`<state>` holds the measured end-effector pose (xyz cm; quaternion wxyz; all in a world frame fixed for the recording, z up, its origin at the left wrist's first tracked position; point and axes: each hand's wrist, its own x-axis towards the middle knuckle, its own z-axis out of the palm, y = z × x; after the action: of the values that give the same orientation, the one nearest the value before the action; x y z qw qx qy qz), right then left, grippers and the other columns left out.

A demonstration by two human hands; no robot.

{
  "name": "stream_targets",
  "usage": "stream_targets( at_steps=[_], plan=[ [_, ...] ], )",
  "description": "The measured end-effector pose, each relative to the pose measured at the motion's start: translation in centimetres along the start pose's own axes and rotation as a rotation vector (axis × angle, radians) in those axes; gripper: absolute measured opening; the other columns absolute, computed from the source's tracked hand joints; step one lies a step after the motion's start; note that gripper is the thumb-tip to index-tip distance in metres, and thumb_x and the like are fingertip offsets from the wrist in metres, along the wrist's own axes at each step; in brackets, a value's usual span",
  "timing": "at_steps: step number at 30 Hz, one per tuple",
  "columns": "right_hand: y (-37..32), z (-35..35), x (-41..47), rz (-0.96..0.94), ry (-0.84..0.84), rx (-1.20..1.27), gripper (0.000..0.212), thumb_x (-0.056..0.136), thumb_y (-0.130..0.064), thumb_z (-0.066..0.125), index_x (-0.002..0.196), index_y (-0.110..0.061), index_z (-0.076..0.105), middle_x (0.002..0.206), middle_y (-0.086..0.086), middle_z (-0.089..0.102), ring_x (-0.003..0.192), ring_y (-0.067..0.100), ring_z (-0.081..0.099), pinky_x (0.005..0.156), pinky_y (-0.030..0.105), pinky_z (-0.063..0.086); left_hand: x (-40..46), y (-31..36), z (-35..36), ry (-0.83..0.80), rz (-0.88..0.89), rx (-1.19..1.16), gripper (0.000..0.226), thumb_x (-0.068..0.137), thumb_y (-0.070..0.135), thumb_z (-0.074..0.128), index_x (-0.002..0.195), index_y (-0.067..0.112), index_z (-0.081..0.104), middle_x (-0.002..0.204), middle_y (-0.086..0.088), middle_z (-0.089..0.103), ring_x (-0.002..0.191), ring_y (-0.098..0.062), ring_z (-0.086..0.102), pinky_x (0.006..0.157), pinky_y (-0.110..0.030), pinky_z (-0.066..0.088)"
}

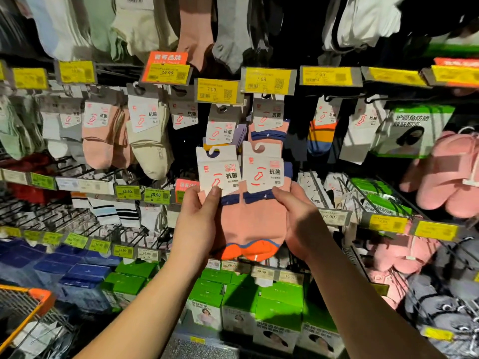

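**Two pink sock packs, one per hand, held up under the pegs**

Held side by side at frame centre, edges touching: left pack (232, 224) in the left hand (197, 221), right pack (264, 224) in the right hand (300, 218). Pinched with thumbs in front, one on the left card's lower corner, one on the right navy cuff, and with the other fingers wrapped behind, mostly out of sight. Aligned 12 to 6 along the long axis, with hook cut-outs up at 12 and orange toes down at 6. Lying inward from each palm: toward 3 from the left hand, toward 9 from the right.

Straight toward 12 from the right pack, near: a hanging pack (268, 125) in the same pink with a navy band, under a yellow price tag (267, 79). Probably comparing or choosing. For rehanging, shortest from the right hand, a plain lift toward 12. For keeping, a longer carry to the orange cart (39, 296), well apart at 8 and nearer the left arm.
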<state>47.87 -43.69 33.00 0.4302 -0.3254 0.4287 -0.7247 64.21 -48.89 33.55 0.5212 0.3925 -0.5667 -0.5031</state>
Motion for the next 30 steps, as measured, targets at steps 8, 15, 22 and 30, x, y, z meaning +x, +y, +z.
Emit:
stream_targets(
  at_steps=[8, 15, 22, 30],
  plan=[
    [-3.8, -0.9, 4.7, -0.113, 0.101, -0.173, 0.019, 0.101, -0.030, 0.056, 0.119, -0.023, 0.060, 0.115, 0.005, 0.073, 0.100, 0.022, 0.072, 0.085, 0.045, 0.056, 0.3, 0.4, -0.6, 0.040, 0.005, -0.150, 0.005, 0.102, 0.026, 0.055, 0.100, 0.022, 0.057, 0.093, 0.006, 0.076, 0.080, -0.002, 0.070, 0.073, -0.026, 0.053],
    [-6.2, 0.6, 9.0, -0.238, 0.100, -0.420, 0.026, 0.090, -0.045, 0.058, 0.112, -0.031, 0.058, 0.117, 0.001, 0.070, 0.104, 0.023, 0.069, 0.096, 0.055, 0.052, 0.5, 1.1, -0.5, 0.042, 0.008, -0.182, 0.039, 0.081, 0.054, 0.067, 0.104, 0.024, 0.061, 0.105, -0.001, 0.076, 0.104, -0.028, 0.070, 0.097, -0.061, 0.050],
    [-5.8, 0.4, 10.3, -0.290, 0.109, -0.440, 0.011, 0.101, -0.031, 0.054, 0.112, -0.031, 0.054, 0.120, 0.002, 0.068, 0.107, 0.021, 0.067, 0.098, 0.052, 0.053, 0.5, 1.4, -0.8, 0.020, -0.005, -0.174, 0.036, 0.080, 0.054, 0.065, 0.103, 0.026, 0.062, 0.102, 0.000, 0.077, 0.098, -0.025, 0.071, 0.095, -0.057, 0.053],
    [-6.1, 0.6, 11.2, -0.299, 0.144, -0.449, 0.015, 0.103, -0.030, 0.054, 0.117, -0.025, 0.053, 0.117, 0.001, 0.068, 0.103, 0.019, 0.067, 0.092, 0.045, 0.055, 0.6, 0.9, -0.6, 0.007, -0.016, -0.170, 0.034, 0.083, 0.049, 0.063, 0.106, 0.024, 0.063, 0.103, 0.000, 0.077, 0.099, -0.024, 0.072, 0.094, -0.055, 0.054]
  ],
)
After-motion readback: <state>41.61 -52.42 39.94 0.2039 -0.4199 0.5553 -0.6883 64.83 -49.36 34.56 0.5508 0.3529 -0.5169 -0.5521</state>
